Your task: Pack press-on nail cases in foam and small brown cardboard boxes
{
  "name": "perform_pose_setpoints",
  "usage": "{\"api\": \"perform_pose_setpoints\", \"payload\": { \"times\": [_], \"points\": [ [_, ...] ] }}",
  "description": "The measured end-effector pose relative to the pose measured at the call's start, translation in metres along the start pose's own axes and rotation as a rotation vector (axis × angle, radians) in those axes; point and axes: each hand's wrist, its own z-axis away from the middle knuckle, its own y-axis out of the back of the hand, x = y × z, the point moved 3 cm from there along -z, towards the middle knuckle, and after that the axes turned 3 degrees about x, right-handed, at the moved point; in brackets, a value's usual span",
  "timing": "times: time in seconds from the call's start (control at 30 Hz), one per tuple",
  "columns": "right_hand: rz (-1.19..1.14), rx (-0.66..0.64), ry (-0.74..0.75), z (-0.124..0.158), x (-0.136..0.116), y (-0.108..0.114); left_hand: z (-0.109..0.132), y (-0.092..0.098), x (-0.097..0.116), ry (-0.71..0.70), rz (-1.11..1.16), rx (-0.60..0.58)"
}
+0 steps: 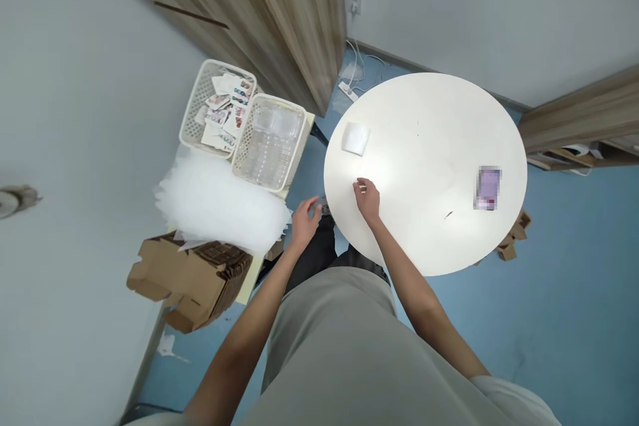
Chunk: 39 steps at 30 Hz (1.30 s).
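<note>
My left hand [305, 221] hangs in the gap between the side table and the round white table [424, 239]. Its thumb and fingers are apart with nothing between them. Over the left part of the round table is my right hand [367, 200], fingers loosely bent and apart, holding nothing that I can see. Just beyond it lies a small white square pad or packet [356, 138]. Nearest to my left hand is a thick pile of white translucent sheets or bags [219, 203].
A white basket [187, 123] holds printed cards; another basket [302, 140] holds clear plastic boxes. Folded brown cartons [184, 279] stand beside the sheets. On the round table lie a blurred purple item [488, 186] and a small dark thing [448, 215]. A power strip [348, 91] is on the floor.
</note>
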Motion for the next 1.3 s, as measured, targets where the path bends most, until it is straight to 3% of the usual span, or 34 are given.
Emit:
{"api": "perform_pose_setpoints", "payload": {
  "times": [0.1, 0.17, 0.33, 0.43, 0.53, 0.63, 0.73, 0.83, 0.97, 1.3],
  "points": [
    [-0.049, -0.080, 0.028, 0.036, 0.004, -0.008, 0.076, 0.025, -0.022, 0.101, 0.050, 0.107],
    [-0.056, -0.148, 0.048, 0.058, 0.003, -0.013, 0.114, 0.037, -0.031, 0.158, 0.080, 0.198],
    [-0.049, -0.280, 0.097, 0.103, -0.009, -0.028, 0.166, 0.072, -0.053, 0.232, 0.101, 0.432],
    [-0.050, -0.333, 0.141, 0.125, -0.020, -0.038, 0.180, 0.107, -0.077, 0.236, 0.000, 0.583],
    [-0.057, -0.379, 0.209, 0.145, -0.033, -0.050, 0.190, 0.146, -0.111, 0.272, -0.145, 0.655],
    [-0.053, -0.393, 0.263, 0.166, -0.046, -0.066, 0.200, 0.179, -0.154, 0.385, -0.200, 0.612],
    [-0.031, -0.402, 0.291, 0.197, -0.055, -0.084, 0.207, 0.199, -0.193, 0.433, -0.196, 0.508],
    [0.002, -0.437, 0.302, 0.233, -0.057, -0.099, 0.213, 0.208, -0.218, 0.408, -0.171, 0.462],
    [0.058, -0.462, 0.305, 0.269, -0.051, -0.108, 0.215, 0.209, -0.232, 0.369, -0.156, 0.423],
    [0.075, -0.430, 0.286, 0.298, -0.049, -0.119, 0.220, 0.216, -0.235, 0.193, -0.197, 0.366]
  ]
}}
